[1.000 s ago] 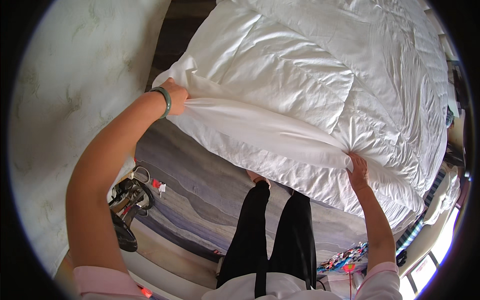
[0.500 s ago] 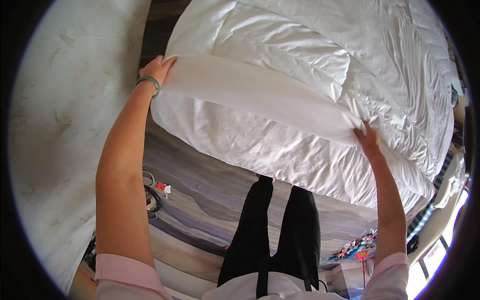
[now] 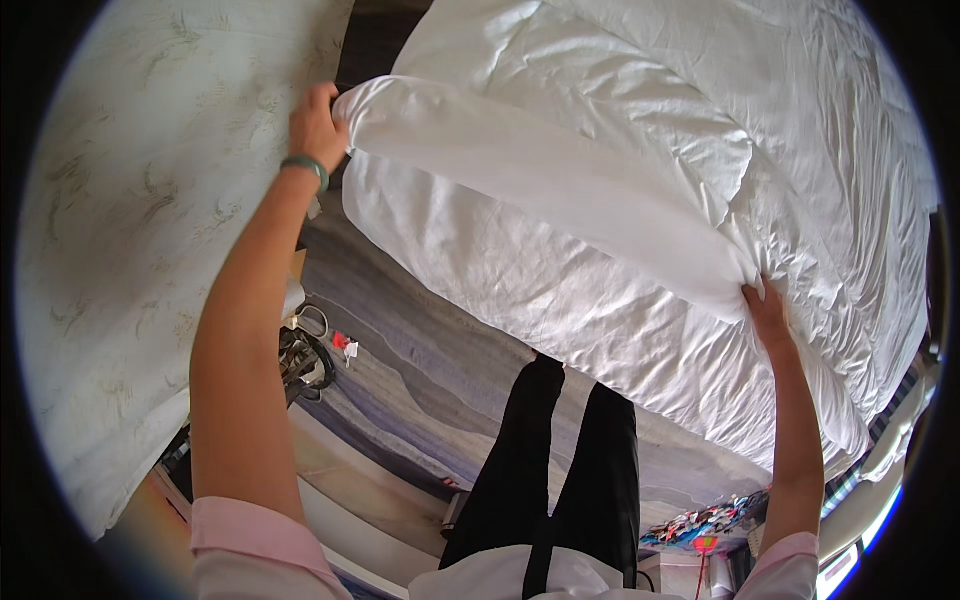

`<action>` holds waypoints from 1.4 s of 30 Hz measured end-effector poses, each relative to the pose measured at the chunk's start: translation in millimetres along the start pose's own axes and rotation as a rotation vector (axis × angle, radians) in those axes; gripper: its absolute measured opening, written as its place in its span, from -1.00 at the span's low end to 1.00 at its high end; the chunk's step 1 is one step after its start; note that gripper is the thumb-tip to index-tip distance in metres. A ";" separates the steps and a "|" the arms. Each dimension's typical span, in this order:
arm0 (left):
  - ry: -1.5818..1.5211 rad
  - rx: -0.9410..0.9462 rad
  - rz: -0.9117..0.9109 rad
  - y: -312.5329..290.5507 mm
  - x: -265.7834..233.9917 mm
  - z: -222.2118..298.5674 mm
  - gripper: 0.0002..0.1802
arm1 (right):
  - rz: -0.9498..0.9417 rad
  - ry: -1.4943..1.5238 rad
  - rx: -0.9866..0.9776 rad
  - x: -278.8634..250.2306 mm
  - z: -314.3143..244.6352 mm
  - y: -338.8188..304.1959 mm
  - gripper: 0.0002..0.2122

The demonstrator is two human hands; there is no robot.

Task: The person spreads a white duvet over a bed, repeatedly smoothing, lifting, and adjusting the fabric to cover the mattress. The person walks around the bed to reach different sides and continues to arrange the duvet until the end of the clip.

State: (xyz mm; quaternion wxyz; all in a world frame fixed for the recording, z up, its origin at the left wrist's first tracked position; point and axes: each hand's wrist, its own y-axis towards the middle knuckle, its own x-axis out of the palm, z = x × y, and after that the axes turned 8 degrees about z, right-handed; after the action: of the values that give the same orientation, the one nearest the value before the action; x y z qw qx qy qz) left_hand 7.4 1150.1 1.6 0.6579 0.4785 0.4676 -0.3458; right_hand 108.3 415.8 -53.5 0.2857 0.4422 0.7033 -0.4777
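A white quilt (image 3: 640,90) with puckered folds spreads over the upper right of the head view. A smooth strip of it is pulled up between my two hands, and below that strip a wrinkled flap hangs toward my legs. My left hand (image 3: 320,128), with a green bangle at the wrist, is closed round the quilt's far left end; the fingertips are partly hidden. Lower on the right, my right hand (image 3: 768,308) pinches the near edge of the same strip between thumb and fingers.
A pale panel with faint leaf marks (image 3: 130,200) stands along the left. Grey wavy-patterned flooring (image 3: 420,330) lies below the quilt, with dark coiled items (image 3: 310,360) on it. A multicoloured heap (image 3: 700,522) and a red-headed stick (image 3: 705,545) are at lower right.
My left hand has turned and lifted the quilt's end, so the strip between my hands bulges more. The right hand keeps its pinch. The whole view has shifted slightly.
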 end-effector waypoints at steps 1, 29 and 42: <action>0.028 0.015 -0.082 -18.2 -0.4 1.4 -0.42 | 0.002 0.003 -0.007 1.0 4.3 0.1 -0.47; -0.570 0.542 0.105 -12.2 16.9 186.0 -0.38 | -0.072 0.028 0.155 -2.7 2.4 -0.1 -0.37; -0.351 0.838 -0.143 -75.1 70.6 407.7 -0.42 | -0.183 -0.183 0.117 -40.3 -47.1 -4.4 -0.49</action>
State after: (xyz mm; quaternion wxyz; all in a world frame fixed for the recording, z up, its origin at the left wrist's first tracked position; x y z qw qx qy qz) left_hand 78.3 738.3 -45.6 0.4514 0.6041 0.2009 -0.6252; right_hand 123.3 444.6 -0.6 0.2774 0.3467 0.6827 -0.5803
